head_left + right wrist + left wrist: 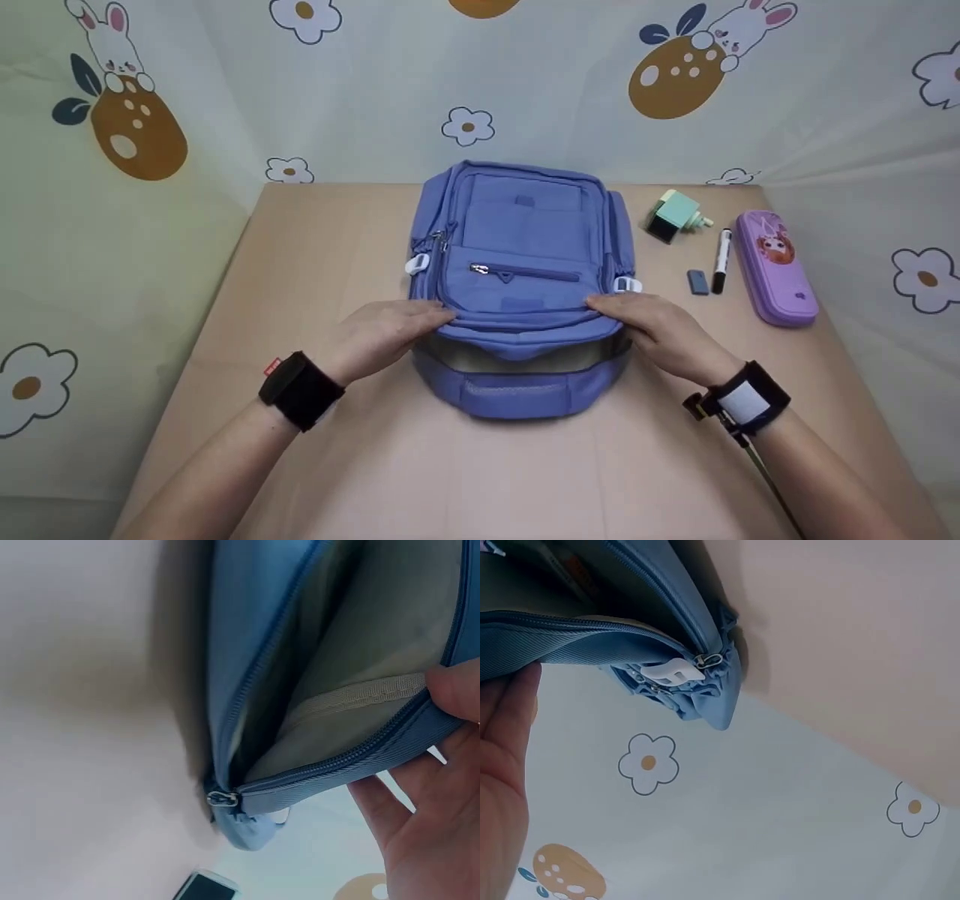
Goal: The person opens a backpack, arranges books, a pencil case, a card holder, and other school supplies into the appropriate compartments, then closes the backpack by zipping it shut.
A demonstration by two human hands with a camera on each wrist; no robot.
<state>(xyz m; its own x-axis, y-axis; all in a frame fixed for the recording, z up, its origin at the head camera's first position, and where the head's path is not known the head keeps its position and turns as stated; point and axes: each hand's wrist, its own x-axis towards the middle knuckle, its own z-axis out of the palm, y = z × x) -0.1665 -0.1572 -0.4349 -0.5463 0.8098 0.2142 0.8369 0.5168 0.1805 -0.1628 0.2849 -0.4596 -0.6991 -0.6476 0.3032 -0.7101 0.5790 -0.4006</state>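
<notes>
A blue backpack [525, 225] lies front side up on the table, its main compartment unzipped at the near end. My left hand [382, 334] holds the left corner of the raised front flap; its fingers lie against the flap's outer face in the left wrist view, and its thumb is hidden there. At the opposite corner my right hand [667, 334] pinches the flap's zipper edge [352, 757], thumb inside and fingers outside. Between the zipper edges shows a grey-green lining [375, 637]. Something faint inside is too dark to tell in the left wrist view.
Right of the backpack lie a purple pencil case [776, 270], a black-and-white marker [721, 261] and a small grey-blue eraser [697, 282]. A mint-green and black boxy object [675, 216] with a side knob stands behind them. Patterned cloth [375, 97] walls the table's back and sides.
</notes>
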